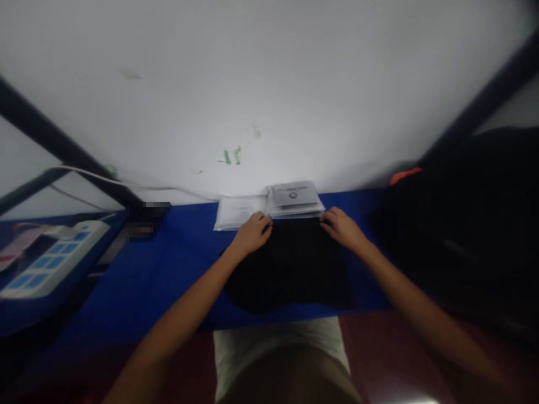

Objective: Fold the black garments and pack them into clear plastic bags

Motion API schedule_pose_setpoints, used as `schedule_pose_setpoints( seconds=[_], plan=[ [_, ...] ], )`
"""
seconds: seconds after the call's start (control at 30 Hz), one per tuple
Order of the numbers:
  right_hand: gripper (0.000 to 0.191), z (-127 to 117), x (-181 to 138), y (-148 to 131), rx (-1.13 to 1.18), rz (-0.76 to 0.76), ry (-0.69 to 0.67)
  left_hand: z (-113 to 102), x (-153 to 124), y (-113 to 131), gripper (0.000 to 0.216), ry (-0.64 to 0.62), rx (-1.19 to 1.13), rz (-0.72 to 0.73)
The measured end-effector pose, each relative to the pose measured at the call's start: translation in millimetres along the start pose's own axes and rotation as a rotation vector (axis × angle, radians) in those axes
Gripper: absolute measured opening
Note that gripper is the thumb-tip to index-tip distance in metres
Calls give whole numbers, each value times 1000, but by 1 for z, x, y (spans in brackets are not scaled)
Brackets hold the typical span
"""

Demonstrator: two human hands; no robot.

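Note:
A piece of black cloth [295,269], possibly a folded garment, lies spread on the blue-covered table [168,280]. At its far left corner my left hand [254,233] is closed, with thumb and fingers pinching the edge. Level with it, my right hand [343,229] pinches the far right corner. Just beyond the cloth's far edge is a stack of flat plastic bags with dark print [292,196]. Another pale flat bag [236,213] lies to the left of the stack, close to my left hand.
A white power strip with blue sockets [50,261] lies at the left. A white cable [138,185] runs along the white wall [269,84]. A large black heap [463,235], with something orange-red [405,175] at its edge, fills the right side. Dark frame bars slant at both sides.

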State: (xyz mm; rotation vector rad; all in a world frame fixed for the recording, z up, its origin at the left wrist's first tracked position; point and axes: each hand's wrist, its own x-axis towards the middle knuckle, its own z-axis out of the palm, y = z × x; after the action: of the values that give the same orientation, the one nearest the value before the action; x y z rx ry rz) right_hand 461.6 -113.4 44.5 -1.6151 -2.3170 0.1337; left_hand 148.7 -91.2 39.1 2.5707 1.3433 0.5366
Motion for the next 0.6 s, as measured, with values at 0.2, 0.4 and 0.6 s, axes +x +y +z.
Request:
schedule_pose_setpoints(
  seconds=[0.2, 0.4, 0.6],
  plan=[
    [13, -30, -55, -17, 321, -170, -37, -19, -59, 25, 12, 112, -119, 205],
    [15, -22, -78, -28, 264, -157, -266, -13, -107, 33, 16, 86, -37, 146],
    [25, -22, -64, -38, 240, -97, -178, -16, -146, -8, 43, 308, -13, -524]
  ],
)
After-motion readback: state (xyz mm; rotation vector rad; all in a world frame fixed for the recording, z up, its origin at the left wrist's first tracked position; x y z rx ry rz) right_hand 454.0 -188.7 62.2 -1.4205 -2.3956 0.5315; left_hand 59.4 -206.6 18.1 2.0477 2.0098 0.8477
